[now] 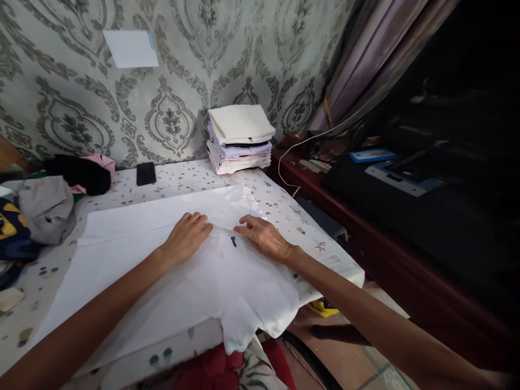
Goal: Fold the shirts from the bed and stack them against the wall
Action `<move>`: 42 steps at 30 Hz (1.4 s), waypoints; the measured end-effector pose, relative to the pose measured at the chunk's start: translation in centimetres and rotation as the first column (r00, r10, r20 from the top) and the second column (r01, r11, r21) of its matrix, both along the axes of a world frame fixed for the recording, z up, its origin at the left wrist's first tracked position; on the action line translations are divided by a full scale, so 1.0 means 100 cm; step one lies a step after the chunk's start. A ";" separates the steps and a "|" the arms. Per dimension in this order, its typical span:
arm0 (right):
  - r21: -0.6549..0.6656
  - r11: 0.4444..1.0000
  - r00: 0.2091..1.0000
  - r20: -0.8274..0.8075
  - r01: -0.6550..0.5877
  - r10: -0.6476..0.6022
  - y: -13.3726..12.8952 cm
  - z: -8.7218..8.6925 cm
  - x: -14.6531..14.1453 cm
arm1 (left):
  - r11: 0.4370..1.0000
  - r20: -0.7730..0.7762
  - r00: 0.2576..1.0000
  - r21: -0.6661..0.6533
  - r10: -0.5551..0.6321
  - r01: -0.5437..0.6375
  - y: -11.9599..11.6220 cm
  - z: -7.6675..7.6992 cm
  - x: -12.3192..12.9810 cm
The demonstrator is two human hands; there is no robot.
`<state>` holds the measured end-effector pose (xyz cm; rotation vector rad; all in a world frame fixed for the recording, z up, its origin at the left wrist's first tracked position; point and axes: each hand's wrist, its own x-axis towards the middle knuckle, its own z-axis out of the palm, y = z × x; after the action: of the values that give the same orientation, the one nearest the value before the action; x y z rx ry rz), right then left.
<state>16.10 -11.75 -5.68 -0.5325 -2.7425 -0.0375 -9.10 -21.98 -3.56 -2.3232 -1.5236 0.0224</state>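
A white shirt (154, 271) lies spread on a bed or table covered with a patterned cloth, its short sleeve (239, 325) hanging at the near edge. Small black lettering (233, 241) shows on the shirt between my hands. My left hand (187, 236) has its fingers bent and closed on the fabric at the middle. Opposite it, my right hand (266, 237) holds the fabric near the lettering with thumb and forefinger. A raised crease runs between the two hands. Fingertip details are partly lost in the white cloth.
A stack of folded clothes (240, 135) stands against the wall. A black phone (146, 174) lies at the back, left of it. Crumpled clothes (44, 206) are heaped at the left. A dark red wooden unit (390, 265) and a white cable (309, 139) are at the right.
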 end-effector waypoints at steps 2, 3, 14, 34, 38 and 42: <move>0.030 0.999 1.000 -0.006 -0.023 0.023 0.001 -0.003 0.001 | 1.000 -0.001 1.000 0.008 0.019 -0.019 -0.003 0.000 -0.003; 0.040 0.999 1.000 -0.002 -0.029 0.029 0.002 -0.003 0.001 | 0.999 0.002 1.000 0.012 0.030 -0.030 -0.004 0.000 -0.004; -0.044 0.984 0.982 0.086 0.172 -0.168 -0.004 0.013 0.002 | 0.998 0.150 0.987 0.030 0.058 -0.063 -0.010 0.005 -0.014; -0.158 0.983 0.994 -0.044 0.096 -0.104 0.002 0.031 0.008 | 0.983 0.575 0.815 -0.176 0.068 0.042 -0.023 0.001 -0.028; -0.292 0.938 0.973 -0.075 0.188 -0.219 0.038 0.030 -0.055 | 0.965 0.636 0.728 -0.205 0.258 -0.162 -0.005 0.002 -0.050; -0.251 0.916 0.950 0.097 0.312 -0.297 0.074 0.012 -0.119 | 0.911 0.588 0.697 -0.240 0.411 -0.334 0.018 -0.008 -0.079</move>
<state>4.19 -4.35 -4.46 -1.0459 -2.7062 0.2434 -16.99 -20.15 -4.40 -2.1589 -2.3624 -0.6497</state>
